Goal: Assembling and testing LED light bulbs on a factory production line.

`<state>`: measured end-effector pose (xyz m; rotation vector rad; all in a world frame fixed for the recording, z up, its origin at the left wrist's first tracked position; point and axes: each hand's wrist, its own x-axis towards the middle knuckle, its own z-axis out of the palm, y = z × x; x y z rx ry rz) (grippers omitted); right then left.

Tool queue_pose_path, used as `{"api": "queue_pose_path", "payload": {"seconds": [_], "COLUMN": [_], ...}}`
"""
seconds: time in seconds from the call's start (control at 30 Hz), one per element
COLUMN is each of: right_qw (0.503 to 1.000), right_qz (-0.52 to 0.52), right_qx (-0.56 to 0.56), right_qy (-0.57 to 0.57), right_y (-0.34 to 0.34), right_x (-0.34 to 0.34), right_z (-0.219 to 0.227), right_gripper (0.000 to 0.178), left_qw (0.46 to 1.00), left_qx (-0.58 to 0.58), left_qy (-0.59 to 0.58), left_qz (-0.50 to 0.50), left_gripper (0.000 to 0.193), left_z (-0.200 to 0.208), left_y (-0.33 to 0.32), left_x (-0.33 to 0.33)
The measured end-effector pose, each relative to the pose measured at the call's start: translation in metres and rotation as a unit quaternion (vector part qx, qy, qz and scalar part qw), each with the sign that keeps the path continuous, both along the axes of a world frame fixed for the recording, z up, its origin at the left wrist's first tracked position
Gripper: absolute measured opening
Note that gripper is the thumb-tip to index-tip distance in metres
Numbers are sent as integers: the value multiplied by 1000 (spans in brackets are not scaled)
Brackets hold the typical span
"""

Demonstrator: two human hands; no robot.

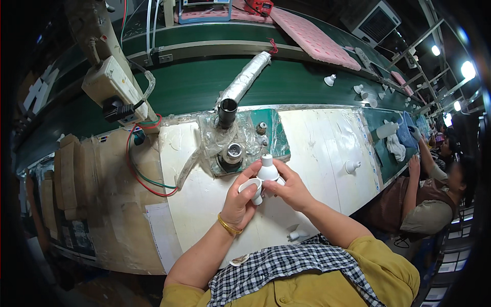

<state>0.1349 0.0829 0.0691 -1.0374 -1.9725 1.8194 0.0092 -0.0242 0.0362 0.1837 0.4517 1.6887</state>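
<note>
Close together over the white worktop, both my hands are closed round white cup-shaped spotlight bulbs. My left hand (238, 198) grips one white spotlight bulb (249, 188), its thumb over the wide round end and the narrow base pointing down. My right hand (292, 188) holds a second spotlight bulb (268, 170) with its narrow base up; the left fingertips also reach it. Just beyond my hands stands a bench press fixture (225, 130) wrapped in clear plastic, with a black tube and a round metal socket (235, 151). Fingers hide parts of both bulbs.
Another white bulb (352, 166) lies on the worktop to the right, and one (297, 235) near my apron. Behind runs a green conveyor belt (184, 82) carrying several bulbs. Red and green wires (134, 169) loop at left beside cardboard (110, 204). A co-worker (424, 204) sits at right.
</note>
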Motion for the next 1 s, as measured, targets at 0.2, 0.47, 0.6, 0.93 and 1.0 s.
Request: {"api": "queue_pose_path", "payload": {"seconds": [0.2, 0.47, 0.6, 0.93, 1.0], "right_qw": [968, 899, 892, 869, 898], "right_qz": [-22, 77, 79, 87, 99], "right_qx": [249, 406, 422, 459, 387], "right_qy": [-30, -143, -142, -165, -185], "right_y": [39, 76, 81, 85, 88], "right_x": [2, -10, -17, -20, -16], "right_z": [-3, 8, 5, 1, 0], "right_gripper": [54, 41, 46, 61, 62], "left_qw": [996, 646, 529, 404, 441], "left_qx": [-55, 56, 54, 125, 113], "left_qy": [70, 744, 817, 887, 862], "left_qz": [17, -160, -225, -184, -223], "left_gripper": [40, 27, 39, 26, 25], "left_z": [-10, 11, 17, -10, 3], "left_y": [2, -16, -16, -1, -1], "left_x": [13, 48, 69, 109, 98]}}
